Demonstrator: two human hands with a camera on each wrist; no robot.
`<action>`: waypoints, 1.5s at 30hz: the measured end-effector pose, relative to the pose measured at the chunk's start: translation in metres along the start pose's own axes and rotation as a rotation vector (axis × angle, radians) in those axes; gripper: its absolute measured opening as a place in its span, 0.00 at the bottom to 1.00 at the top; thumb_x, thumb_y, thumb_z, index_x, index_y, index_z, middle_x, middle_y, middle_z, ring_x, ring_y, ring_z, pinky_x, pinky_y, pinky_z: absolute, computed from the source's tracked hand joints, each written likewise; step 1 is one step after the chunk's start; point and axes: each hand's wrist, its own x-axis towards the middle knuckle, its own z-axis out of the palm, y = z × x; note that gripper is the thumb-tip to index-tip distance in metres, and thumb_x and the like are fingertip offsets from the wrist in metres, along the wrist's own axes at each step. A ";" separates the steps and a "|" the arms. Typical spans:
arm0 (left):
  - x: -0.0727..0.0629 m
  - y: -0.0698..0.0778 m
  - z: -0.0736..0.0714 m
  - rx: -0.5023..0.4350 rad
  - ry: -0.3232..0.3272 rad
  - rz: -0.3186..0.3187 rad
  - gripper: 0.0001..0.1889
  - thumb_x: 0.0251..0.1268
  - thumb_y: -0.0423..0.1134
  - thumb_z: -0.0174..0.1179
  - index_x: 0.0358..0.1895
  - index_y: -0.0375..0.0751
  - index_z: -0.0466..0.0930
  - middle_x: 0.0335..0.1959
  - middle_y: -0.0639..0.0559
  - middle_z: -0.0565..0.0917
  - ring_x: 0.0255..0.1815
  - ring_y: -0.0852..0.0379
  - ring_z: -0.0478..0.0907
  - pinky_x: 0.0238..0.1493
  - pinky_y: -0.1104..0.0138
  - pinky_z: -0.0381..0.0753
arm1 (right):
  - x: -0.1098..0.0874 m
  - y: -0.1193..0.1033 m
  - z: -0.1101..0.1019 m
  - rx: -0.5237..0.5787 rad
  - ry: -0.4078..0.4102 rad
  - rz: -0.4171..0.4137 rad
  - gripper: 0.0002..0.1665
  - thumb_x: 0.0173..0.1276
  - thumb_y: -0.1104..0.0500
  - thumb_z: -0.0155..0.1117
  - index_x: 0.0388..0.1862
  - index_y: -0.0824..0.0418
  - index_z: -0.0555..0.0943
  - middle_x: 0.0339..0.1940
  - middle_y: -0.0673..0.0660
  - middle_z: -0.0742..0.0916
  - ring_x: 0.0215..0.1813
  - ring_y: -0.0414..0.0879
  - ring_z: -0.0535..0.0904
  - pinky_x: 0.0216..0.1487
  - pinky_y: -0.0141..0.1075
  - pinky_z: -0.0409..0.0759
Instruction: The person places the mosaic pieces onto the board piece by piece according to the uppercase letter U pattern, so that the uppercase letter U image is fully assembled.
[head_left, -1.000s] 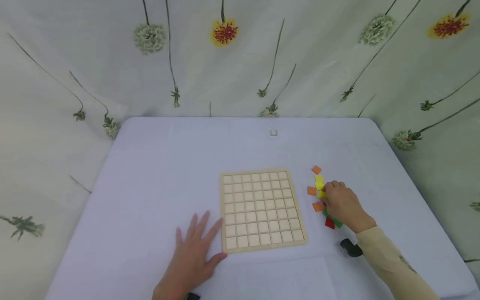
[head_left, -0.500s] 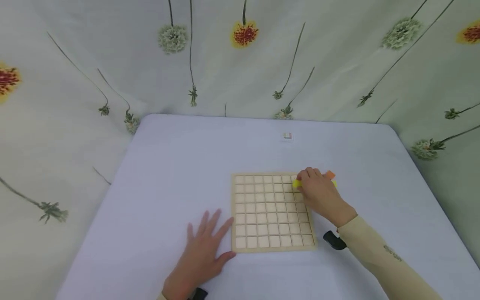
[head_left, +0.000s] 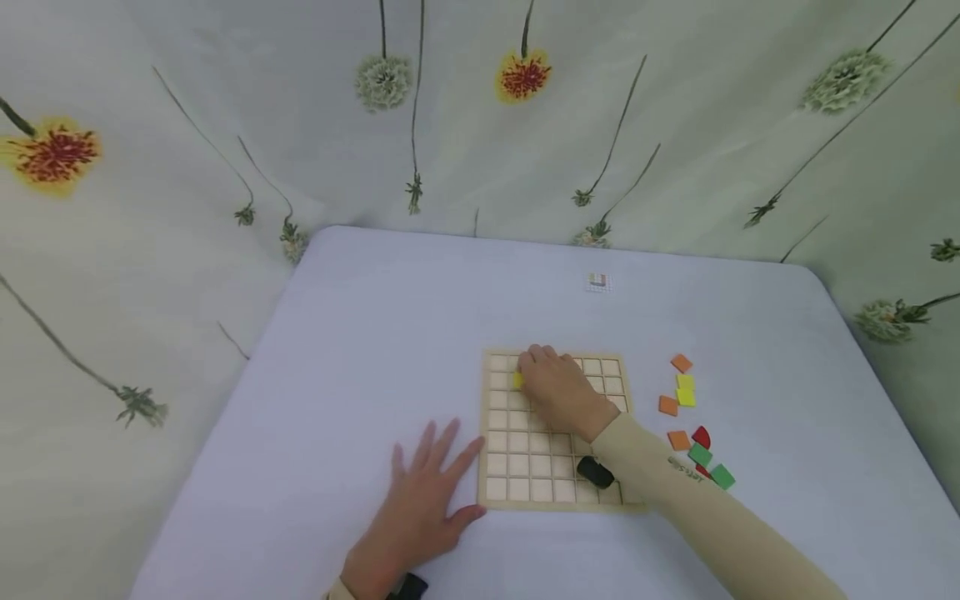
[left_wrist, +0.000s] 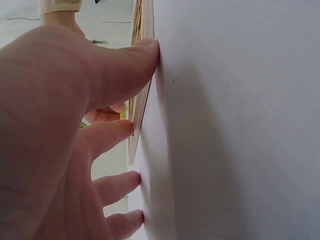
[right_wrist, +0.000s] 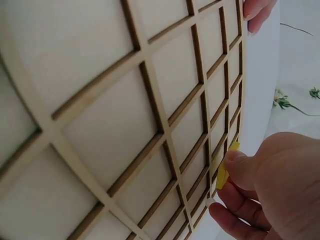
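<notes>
A wooden grid board (head_left: 519,465) with square recesses lies on the white table. Over its far left part, my right hand (head_left: 562,396) pinches a small yellow tile (right_wrist: 227,165) between thumb and fingers. In the right wrist view the tile stands tilted on edge, close over the recesses. Fingers spread, my left hand (head_left: 420,500) rests on the table at the board's left side. Its thumb and index finger touch the board's edge, as the left wrist view shows. The right forearm covers the board's near right part.
Loose tiles lie right of the board: orange (head_left: 678,440), yellow (head_left: 686,397), green (head_left: 701,455) and red (head_left: 702,437) ones. A small printed card (head_left: 597,282) lies toward the table's far edge. A flowered cloth (head_left: 450,125) hangs behind the table.
My right hand has carried a yellow tile from the loose pieces leftward across the board to its far left part. The left hand has stayed at the board's edge. The head view has shifted.
</notes>
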 end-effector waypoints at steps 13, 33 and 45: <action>0.008 0.008 0.000 -0.008 -0.025 0.020 0.43 0.60 0.60 0.70 0.78 0.62 0.62 0.83 0.44 0.57 0.83 0.34 0.50 0.68 0.22 0.52 | -0.002 0.006 0.007 -0.103 0.020 0.033 0.08 0.77 0.58 0.60 0.45 0.64 0.78 0.33 0.54 0.79 0.35 0.47 0.74 0.44 0.46 0.84; 0.011 0.013 0.008 -0.004 -0.049 -0.007 0.44 0.58 0.61 0.71 0.78 0.63 0.62 0.83 0.46 0.57 0.84 0.35 0.50 0.70 0.24 0.51 | -0.052 0.048 -0.011 0.057 0.052 0.160 0.22 0.68 0.58 0.71 0.58 0.64 0.80 0.54 0.60 0.85 0.43 0.49 0.83 0.36 0.40 0.82; 0.005 0.002 0.005 0.041 -0.020 -0.030 0.44 0.59 0.62 0.69 0.78 0.61 0.62 0.83 0.45 0.57 0.83 0.34 0.51 0.69 0.24 0.52 | -0.131 0.124 -0.013 0.143 0.053 0.504 0.23 0.67 0.60 0.68 0.57 0.69 0.78 0.51 0.68 0.83 0.25 0.44 0.74 0.24 0.35 0.73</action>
